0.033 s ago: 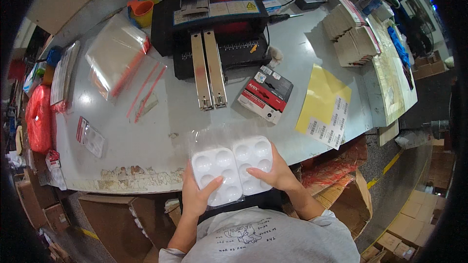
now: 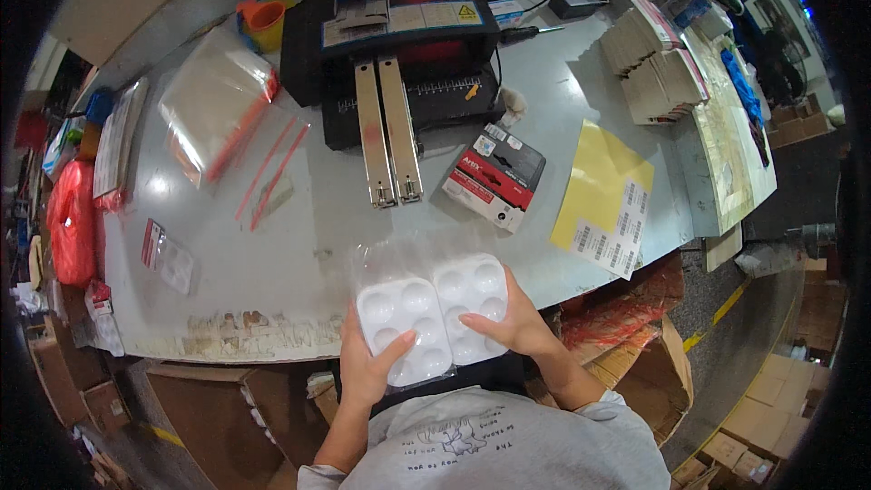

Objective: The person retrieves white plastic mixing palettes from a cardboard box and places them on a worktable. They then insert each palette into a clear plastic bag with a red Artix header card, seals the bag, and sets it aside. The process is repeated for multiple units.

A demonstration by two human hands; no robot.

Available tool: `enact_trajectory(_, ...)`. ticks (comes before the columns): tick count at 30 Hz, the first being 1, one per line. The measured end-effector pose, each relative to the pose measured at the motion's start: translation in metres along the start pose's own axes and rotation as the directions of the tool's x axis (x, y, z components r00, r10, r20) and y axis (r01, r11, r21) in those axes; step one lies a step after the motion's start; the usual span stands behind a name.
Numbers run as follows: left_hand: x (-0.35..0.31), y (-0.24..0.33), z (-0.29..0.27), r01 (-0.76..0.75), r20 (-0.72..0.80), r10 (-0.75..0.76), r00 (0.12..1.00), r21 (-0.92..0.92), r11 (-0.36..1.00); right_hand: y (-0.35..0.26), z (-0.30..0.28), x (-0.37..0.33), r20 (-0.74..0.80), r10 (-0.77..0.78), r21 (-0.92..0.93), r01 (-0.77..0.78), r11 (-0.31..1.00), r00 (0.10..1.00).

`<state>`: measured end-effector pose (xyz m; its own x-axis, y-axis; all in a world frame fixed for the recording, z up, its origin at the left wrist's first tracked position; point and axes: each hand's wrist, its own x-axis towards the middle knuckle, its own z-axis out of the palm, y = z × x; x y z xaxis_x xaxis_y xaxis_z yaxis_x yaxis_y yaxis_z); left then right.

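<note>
Two white plastic palettes with round wells rest side by side in my hands over the table's front edge. My left hand (image 2: 370,365) grips the left palette (image 2: 396,313), its thumb across the wells. Around the right palette (image 2: 474,279) my right hand (image 2: 519,319) is closed, thumb lying on its face. Clear plastic film (image 2: 426,249) stretches beyond their far edges; whether one bag or two, I cannot tell. Just past it lies a black, red and white printed card (image 2: 494,172). A small bagged palette with a red header (image 2: 168,256) sits at the left.
At the back stands a black machine (image 2: 417,45) with a red display and two metal rails (image 2: 387,136) pointing toward me. Clear bags (image 2: 218,100) are stacked left. A yellow label sheet (image 2: 603,181) and stacked cards (image 2: 658,63) lie right. Cardboard boxes (image 2: 213,417) stand below the edge.
</note>
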<state>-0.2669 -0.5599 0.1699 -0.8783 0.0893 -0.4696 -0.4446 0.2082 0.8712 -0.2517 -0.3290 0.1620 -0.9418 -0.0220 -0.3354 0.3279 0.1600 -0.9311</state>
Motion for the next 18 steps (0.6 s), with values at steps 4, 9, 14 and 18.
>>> enact_trajectory(4,-0.002,-0.003,0.001,0.021,0.003,-0.021,1.000,-0.038,0.999,0.009,-0.007,0.003,0.073,-0.041,0.021,0.039,0.999,0.997)
enact_trajectory(9,0.000,0.003,-0.007,0.025,0.023,-0.021,1.000,-0.180,0.983,0.019,-0.014,0.001,0.040,-0.014,-0.065,0.017,0.998,0.999)
enact_trajectory(14,0.005,0.009,-0.007,-0.052,0.065,0.059,0.996,-0.113,0.992,0.017,-0.018,-0.002,0.012,-0.042,-0.019,0.042,0.999,0.999)
enact_trajectory(18,0.004,0.012,-0.005,-0.001,0.014,0.001,1.000,-0.016,1.000,0.009,-0.030,-0.001,-0.091,-0.057,0.027,0.060,0.998,0.994)
